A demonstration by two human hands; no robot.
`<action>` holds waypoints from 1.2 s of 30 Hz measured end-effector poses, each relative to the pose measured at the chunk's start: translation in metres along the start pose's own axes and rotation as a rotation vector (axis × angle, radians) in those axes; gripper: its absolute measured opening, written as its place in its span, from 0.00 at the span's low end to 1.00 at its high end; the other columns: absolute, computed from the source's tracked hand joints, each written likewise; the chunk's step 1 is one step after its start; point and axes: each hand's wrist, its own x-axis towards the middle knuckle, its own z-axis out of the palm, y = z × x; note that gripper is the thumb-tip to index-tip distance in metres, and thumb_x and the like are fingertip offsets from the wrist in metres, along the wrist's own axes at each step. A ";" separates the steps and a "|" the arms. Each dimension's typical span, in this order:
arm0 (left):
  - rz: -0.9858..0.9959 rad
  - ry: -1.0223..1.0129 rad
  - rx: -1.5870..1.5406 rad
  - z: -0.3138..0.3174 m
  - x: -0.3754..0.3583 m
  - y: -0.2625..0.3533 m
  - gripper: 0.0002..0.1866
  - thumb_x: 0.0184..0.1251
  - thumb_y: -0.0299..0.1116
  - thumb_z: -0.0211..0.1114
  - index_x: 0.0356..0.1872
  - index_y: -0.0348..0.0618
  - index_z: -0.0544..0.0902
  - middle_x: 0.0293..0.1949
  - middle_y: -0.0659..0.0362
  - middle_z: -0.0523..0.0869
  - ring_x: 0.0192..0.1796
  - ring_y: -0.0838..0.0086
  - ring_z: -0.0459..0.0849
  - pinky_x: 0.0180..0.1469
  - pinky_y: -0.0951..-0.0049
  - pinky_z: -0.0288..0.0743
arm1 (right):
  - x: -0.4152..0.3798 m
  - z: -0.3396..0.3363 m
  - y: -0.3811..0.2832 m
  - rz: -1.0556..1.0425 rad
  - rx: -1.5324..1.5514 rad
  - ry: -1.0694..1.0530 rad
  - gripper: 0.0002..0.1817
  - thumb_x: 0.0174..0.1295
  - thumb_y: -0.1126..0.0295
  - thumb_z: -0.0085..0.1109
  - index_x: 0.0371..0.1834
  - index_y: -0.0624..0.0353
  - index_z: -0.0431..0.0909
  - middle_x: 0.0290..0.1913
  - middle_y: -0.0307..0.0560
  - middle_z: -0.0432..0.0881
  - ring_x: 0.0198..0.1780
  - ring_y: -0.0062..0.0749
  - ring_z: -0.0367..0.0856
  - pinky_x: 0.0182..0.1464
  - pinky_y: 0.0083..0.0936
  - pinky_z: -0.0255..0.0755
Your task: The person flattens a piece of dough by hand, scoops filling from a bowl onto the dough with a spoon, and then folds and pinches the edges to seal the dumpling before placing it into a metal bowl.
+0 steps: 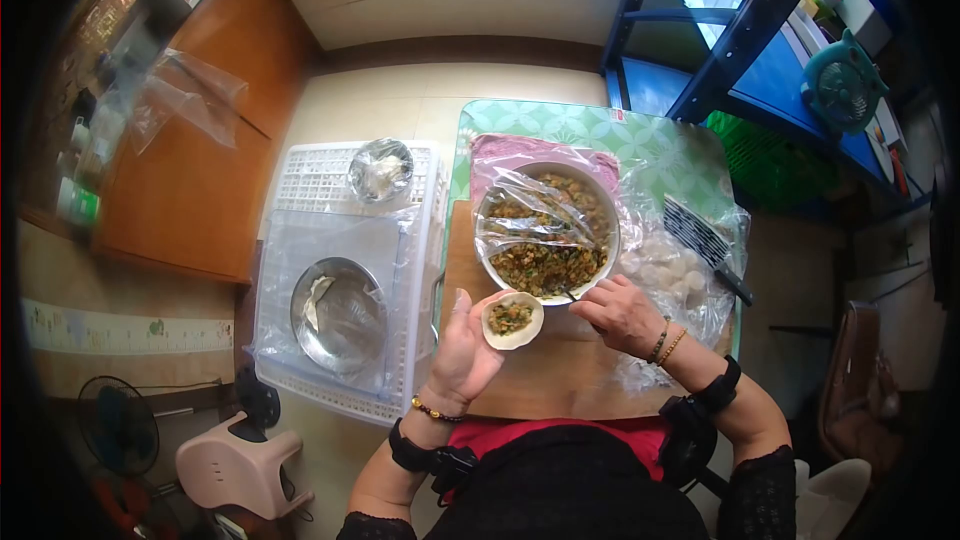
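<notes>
On the fingers of my left hand [470, 355] rests a round dumpling wrapper [534, 328] with a mound of chopped filling [510, 317] in its middle. My right hand [625, 315] is closed at the near rim of a large bowl [483, 258], gripping a thin utensil [572, 296] whose dark end shows at the bowl's edge; the kind of utensil I cannot tell. Chopped filling [545, 268] fills the bowl, partly covered by clear plastic film [530, 210]. Right of the bowl, pale round dough pieces [665, 265] lie under a plastic sheet.
A knife with a black handle [735, 283] lies on the plastic at right. The bowl stands on a pink towel [490, 148] and a wooden board [540, 385]. At left, a white crate [430, 165] bears a steel bowl [340, 355] and a small film-covered bowl [381, 170].
</notes>
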 end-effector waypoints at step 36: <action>-0.269 -0.274 0.409 0.031 -0.057 -0.067 0.28 0.67 0.28 0.67 0.65 0.39 0.67 0.59 0.58 0.76 0.63 0.74 0.75 0.67 0.67 0.73 | -0.069 -0.013 -0.115 0.488 0.663 0.474 0.06 0.54 0.75 0.69 0.36 0.57 0.83 0.62 0.54 0.75 0.69 0.50 0.68 0.68 0.40 0.63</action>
